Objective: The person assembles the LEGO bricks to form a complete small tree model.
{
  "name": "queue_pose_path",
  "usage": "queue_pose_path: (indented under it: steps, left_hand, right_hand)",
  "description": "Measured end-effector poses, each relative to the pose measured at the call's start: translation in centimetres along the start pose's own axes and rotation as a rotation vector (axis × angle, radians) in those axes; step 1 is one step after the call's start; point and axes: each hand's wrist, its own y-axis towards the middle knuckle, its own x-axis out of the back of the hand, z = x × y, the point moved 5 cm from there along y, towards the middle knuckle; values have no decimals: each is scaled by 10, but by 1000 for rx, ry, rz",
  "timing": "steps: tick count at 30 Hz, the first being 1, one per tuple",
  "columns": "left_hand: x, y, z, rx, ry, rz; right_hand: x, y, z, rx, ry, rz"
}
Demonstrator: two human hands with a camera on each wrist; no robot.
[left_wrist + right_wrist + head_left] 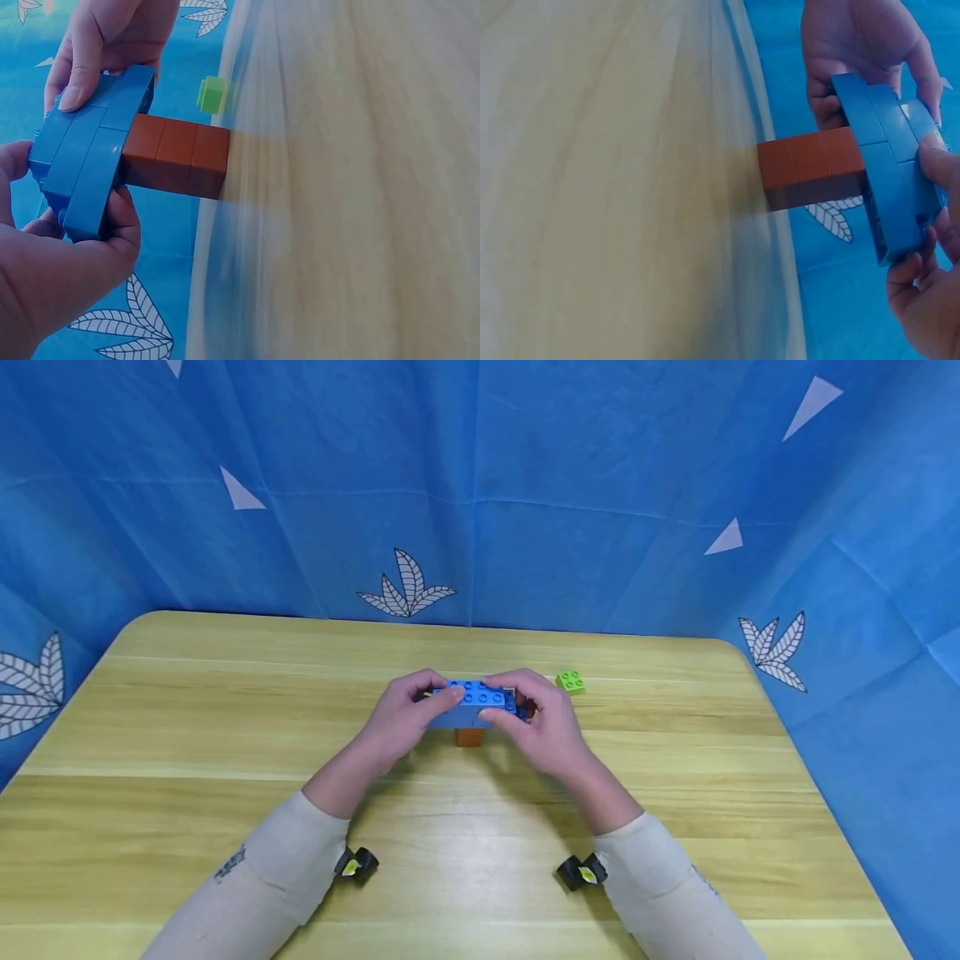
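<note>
Blue toy building bricks (pixel 459 718) are stacked in layers on a column of brown bricks (pixel 469 738) that stands on the table. Studs show along the top in the head view. My left hand (pixel 401 714) grips the left end of the blue stack, its thumb lying over the topmost brick. At the other end my right hand (pixel 551 722) pinches the stack, thumb at the near face and fingers on the far side. In the left wrist view the lowest blue layer (pixel 112 169) overhangs the brown column (pixel 176 156) on both sides.
A small green brick (pixel 570 682) lies on the wooden table (pixel 637 760), beyond the right hand. Behind the table's far edge hangs a blue cloth (pixel 525 543) printed with leaves and pale triangles.
</note>
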Motion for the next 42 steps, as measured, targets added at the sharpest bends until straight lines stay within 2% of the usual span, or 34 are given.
queue_pose_path:
  steps: [11, 15, 21, 25, 30, 37, 42]
  left_hand:
    - [1, 1, 0, -12, 53, 2]
    - [3, -1, 4, -15, 86, 22]
    - [6, -5, 9, -61, 107, 55]
    - [9, -6, 10, -64, 127, 27]
    - [12, -7, 11, -53, 155, -4]
    - [15, -6, 13, -53, 195, -25]
    - [14, -5, 13, -59, 211, -41]
  right_hand:
    - [1, 0, -4, -18, -68, -48]
    - [0, -1, -4, 6, -96, -37]
    - [-1, -2, -1, 65, -166, -2]
    - [3, -8, -6, -16, -183, 34]
    - [16, -20, -20, -148, -133, 36]
    - [44, -29, -40, -248, -113, -102]
    - [62, -29, -55, -329, -191, -197]
